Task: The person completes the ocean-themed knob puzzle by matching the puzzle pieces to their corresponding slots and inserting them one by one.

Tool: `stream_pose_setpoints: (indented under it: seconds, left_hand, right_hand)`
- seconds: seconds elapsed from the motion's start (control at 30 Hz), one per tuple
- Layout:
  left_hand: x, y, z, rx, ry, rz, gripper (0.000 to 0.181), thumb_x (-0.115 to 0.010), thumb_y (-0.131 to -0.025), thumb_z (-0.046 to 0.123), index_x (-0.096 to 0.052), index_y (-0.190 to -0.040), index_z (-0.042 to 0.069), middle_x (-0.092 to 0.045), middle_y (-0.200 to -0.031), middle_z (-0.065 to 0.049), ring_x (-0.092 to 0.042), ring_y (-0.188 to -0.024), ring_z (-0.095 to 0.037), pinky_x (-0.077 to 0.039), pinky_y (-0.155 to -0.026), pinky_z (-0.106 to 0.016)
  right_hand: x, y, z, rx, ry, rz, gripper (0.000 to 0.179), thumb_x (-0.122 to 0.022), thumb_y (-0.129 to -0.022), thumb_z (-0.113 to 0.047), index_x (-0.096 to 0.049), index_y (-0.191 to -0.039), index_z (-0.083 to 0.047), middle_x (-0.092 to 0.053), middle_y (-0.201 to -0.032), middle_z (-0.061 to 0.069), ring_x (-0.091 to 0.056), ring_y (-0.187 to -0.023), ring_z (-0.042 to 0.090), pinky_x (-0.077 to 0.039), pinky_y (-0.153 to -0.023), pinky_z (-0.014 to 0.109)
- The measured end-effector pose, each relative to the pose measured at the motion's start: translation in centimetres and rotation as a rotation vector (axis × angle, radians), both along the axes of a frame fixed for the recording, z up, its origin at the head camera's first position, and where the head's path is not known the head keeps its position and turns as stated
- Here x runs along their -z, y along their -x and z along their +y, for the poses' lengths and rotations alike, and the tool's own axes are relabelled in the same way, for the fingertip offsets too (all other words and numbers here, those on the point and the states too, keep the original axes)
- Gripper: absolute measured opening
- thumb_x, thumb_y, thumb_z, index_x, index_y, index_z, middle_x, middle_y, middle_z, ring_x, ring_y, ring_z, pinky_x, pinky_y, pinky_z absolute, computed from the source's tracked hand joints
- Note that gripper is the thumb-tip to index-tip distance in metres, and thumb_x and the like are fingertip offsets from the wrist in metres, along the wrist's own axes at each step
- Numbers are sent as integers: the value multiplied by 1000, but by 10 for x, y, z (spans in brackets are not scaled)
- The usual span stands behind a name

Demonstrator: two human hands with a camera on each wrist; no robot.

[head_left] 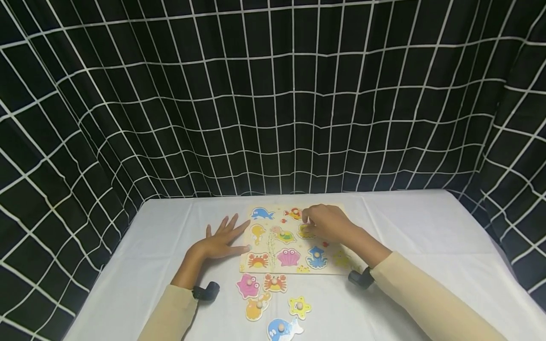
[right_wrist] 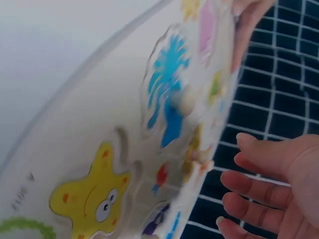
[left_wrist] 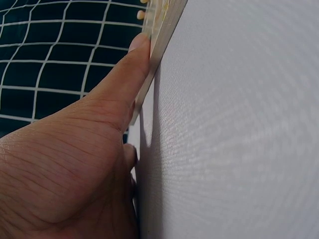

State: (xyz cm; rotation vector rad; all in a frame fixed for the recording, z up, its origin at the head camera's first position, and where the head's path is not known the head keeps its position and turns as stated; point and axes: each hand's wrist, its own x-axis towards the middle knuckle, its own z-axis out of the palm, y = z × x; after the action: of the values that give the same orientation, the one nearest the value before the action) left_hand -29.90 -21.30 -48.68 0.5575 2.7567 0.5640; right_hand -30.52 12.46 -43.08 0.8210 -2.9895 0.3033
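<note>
A wooden peg puzzle board [head_left: 304, 270] with sea animals lies on the white table. My left hand [head_left: 222, 242] is spread flat at its left side, with the thumb [left_wrist: 133, 67] on the board's edge. My right hand [head_left: 327, 222] hovers over the board's right part, fingers loosely curled and nothing between them. Close by its fingertips is a yellow knobbed piece [head_left: 305, 231], partly hidden. The blue octopus [right_wrist: 172, 99], turtle [head_left: 283, 235] and red fish [head_left: 293, 213] sit in the board with knobs. The starfish slot [right_wrist: 94, 194] shows only its picture.
Loose knobbed pieces lie in front of the board: a pink shell [head_left: 247, 286], a crab [head_left: 280, 284], a seahorse [head_left: 253, 310], a yellow starfish [head_left: 304, 308] and a blue whale [head_left: 277, 331]. A black curtain with white grid lines [head_left: 273, 118] hangs behind the table.
</note>
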Motion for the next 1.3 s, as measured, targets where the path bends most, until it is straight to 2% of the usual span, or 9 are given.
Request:
stream_pose_setpoints:
  seconds: [0.13, 0.2, 0.33, 0.43, 0.5, 0.77, 0.83, 1.1, 1.3]
  left_hand:
    - [5, 2, -1, 5, -13, 1, 85, -59, -93, 64, -25, -162, 30, -3, -171, -12, 6, -156, -38, 10, -113, -74]
    - [12, 5, -3, 4, -11, 5, 87, -57, -91, 69, -23, -162, 32, -2, -171, -10, 8, -156, -36, 11, -113, -73]
    - [16, 7, -3, -9, 15, -8, 86, -56, -91, 71, -20, -162, 38, 2, -171, -4, 11, -156, -31, 12, -114, -71]
    - [9, 3, -2, -15, 9, -19, 85, -58, -92, 67, -22, -162, 35, 0, -171, -7, 9, -156, -34, 11, -114, -72]
    - [10, 2, -2, -12, -8, -15, 87, -57, -91, 69, -23, -162, 34, -1, -171, -9, 8, -156, -35, 12, -113, -72]
    - [26, 6, -4, -8, -8, 2, 91, -51, -88, 78, -20, -162, 37, 1, -171, -5, 11, -156, -30, 12, -115, -70]
    - [25, 6, -4, -5, 4, 3, 91, -51, -88, 78, -19, -162, 36, 2, -171, -5, 11, -156, -31, 12, -114, -70]
    - [9, 3, 0, 4, 17, -1, 85, -56, -92, 69, -23, -162, 35, -3, -171, -10, 7, -156, -36, 9, -114, -73]
    - [2, 0, 2, -5, 11, -2, 84, -59, -92, 64, -25, -162, 31, -3, -171, -11, 6, -156, -38, 8, -114, -74]
  right_hand:
    - [-8, -19, 0, -13, 51, 28, 23, -82, -87, -24, -75, -106, -14, -68, -89, -5, -57, -72, 12, -50, -67, 32]
    - [-10, -29, 0, -23, 78, 44, 20, -83, -86, -21, -76, -104, -14, -68, -87, -6, -55, -71, 11, -48, -65, 31]
    - [-14, -45, 0, -57, 121, 82, 18, -84, -85, -17, -77, -101, -14, -68, -84, -8, -58, -73, 10, -49, -62, 29]
    - [-15, -55, -1, -73, 159, 70, 18, -84, -85, -19, -77, -100, -15, -69, -84, -9, -62, -76, 11, -48, -61, 27]
    - [-14, -62, -2, -76, 183, 56, 16, -84, -85, -21, -77, -99, -16, -68, -84, -11, -61, -76, 10, -47, -60, 25]
    - [-10, -92, 0, -156, 276, 25, 12, -83, -85, -18, -75, -93, -18, -65, -80, -16, -55, -69, 2, -46, -60, 22]
    - [-9, -97, 0, -174, 297, 7, 11, -83, -85, -18, -75, -93, -18, -65, -80, -16, -53, -68, 1, -46, -60, 22]
    - [-4, -117, -2, -223, 304, -74, 11, -80, -87, -14, -73, -92, -21, -66, -84, -18, -48, -64, -1, -46, -60, 21]
    - [1, -124, -5, -277, 302, -128, 6, -77, -90, -17, -74, -93, -22, -68, -87, -19, -51, -67, -2, -48, -66, 21]
